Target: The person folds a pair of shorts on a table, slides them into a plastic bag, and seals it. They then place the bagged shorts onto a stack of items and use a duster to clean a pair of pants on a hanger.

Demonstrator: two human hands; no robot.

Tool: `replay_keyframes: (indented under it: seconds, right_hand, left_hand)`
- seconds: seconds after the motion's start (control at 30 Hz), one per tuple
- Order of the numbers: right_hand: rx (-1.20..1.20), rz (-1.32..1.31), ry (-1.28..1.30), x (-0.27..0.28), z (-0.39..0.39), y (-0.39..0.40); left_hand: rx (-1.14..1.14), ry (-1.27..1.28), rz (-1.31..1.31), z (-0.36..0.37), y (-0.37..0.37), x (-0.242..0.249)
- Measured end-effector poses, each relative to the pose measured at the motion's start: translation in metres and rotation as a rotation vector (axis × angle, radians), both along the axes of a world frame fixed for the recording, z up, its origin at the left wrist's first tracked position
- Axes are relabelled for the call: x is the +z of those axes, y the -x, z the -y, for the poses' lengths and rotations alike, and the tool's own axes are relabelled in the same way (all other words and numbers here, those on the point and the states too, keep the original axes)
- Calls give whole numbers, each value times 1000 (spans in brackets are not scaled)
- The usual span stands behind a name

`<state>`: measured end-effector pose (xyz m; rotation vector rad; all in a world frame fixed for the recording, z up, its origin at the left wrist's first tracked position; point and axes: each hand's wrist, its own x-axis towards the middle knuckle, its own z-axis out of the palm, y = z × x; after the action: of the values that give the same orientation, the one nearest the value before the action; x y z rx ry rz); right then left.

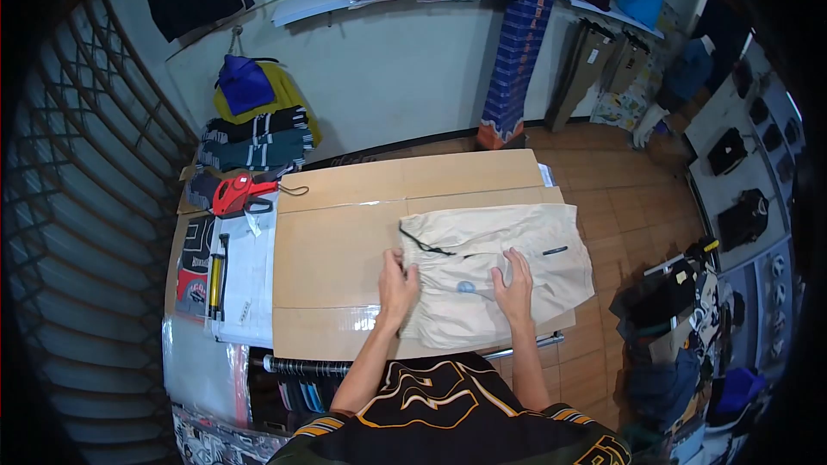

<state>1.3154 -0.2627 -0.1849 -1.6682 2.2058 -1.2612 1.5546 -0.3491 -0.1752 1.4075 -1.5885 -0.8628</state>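
Note:
A pair of cream shorts [465, 310] lies flat on a sheet of cardboard [336, 241], its gathered waistband to the left. A black drawstring [422, 242] trails from the waistband, and a small round blue-grey mark [466, 287] shows on the cloth. My left hand [397, 291] is at the waistband edge, thumb and fingers apart, holding nothing that I can see. On the middle of the shorts rests my right hand [514, 288], its fingers apart. A small dark label [556, 251] sits to the right of that hand.
Left of the cardboard lie a red tool with a strap [241, 195], a yellow-and-black tool [216, 284] and plastic-wrapped items. Folded clothes [258, 138] are stacked at the back left. A blue patterned pillar [519, 43] stands behind. Garments crowd a rack [663, 319] at the right.

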Motion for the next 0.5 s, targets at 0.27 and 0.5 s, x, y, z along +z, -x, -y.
replay_keyframes:
  seconds: [0.27, 0.5]
  right_hand:
    - [-238, -154, -108, 5, -5, -18]
    - [-169, -262, -383, -14, 16, -48]
  left_hand:
    - [121, 14, -46, 18, -124, -10]
    - [79, 98, 73, 27, -180, -10]
